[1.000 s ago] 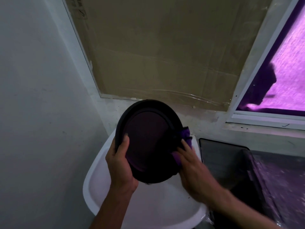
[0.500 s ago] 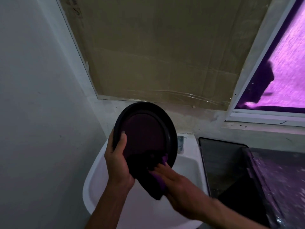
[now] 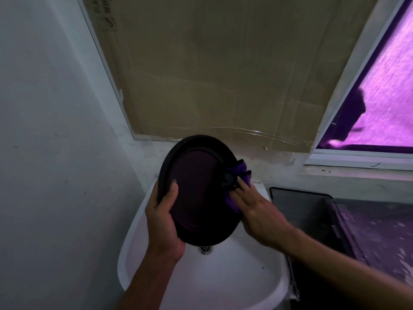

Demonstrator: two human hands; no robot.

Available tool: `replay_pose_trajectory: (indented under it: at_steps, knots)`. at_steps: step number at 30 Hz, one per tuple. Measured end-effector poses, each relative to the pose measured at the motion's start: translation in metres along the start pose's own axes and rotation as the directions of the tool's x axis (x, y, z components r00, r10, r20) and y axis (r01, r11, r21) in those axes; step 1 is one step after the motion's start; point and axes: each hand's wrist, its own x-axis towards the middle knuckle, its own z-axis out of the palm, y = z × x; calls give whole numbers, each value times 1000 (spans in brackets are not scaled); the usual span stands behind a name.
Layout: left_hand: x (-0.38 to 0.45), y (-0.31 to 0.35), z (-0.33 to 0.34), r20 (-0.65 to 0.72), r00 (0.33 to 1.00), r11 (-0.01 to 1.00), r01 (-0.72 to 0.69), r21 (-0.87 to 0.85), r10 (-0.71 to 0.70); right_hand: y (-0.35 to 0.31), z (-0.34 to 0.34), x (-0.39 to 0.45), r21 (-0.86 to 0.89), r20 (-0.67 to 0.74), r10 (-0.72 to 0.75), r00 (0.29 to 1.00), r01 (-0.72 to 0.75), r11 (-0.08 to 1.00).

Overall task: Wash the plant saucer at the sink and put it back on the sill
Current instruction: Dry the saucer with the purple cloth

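A round black plant saucer [image 3: 199,189] is held tilted almost upright over the white sink [image 3: 245,276], its inner face towards me. My left hand [image 3: 163,218] grips its lower left rim, thumb inside. My right hand [image 3: 254,211] presses a purple cloth [image 3: 240,173] against the saucer's right rim. The sink drain [image 3: 205,249] shows just under the saucer. The grey sill [image 3: 335,173] runs along the wall behind the sink, below the window.
A cardboard sheet [image 3: 212,70] covers the left window pane; the right pane [image 3: 380,104] glows purple. A dark bin with a plastic liner [image 3: 335,227] stands right of the sink. A plain wall [image 3: 55,153] closes the left side.
My right hand with the cloth has moved from the saucer's lower edge up to its right rim. The saucer stays over the sink in my left hand.
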Motion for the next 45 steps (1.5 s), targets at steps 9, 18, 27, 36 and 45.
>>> replay_pose_trajectory:
  at_steps: [9, 18, 27, 36, 45]
  knots:
    - [-15, -21, 7, -100, 973, 952, -178, 251, 208, -115, -3, 23, 742, 345, 632, 694, -614, 269]
    - [-31, -30, 6, -70, 983, 938, -138, 318, 169, -111, -16, 74, 890, 316, 794, 519, -451, -59]
    - [-13, -11, -7, -112, 993, 986, -18, 165, 37, -114, -21, 53, 762, -16, 160, 987, -91, 641]
    - [-10, -22, -20, 2, 982, 980, 191, -62, -191, -60, -18, 43, 395, 72, -68, 995, 34, 918]
    - [1, -13, -39, -220, 975, 1000, -4, 3, 5, -7, -18, 42, 49, 55, -58, 997, 56, 997]
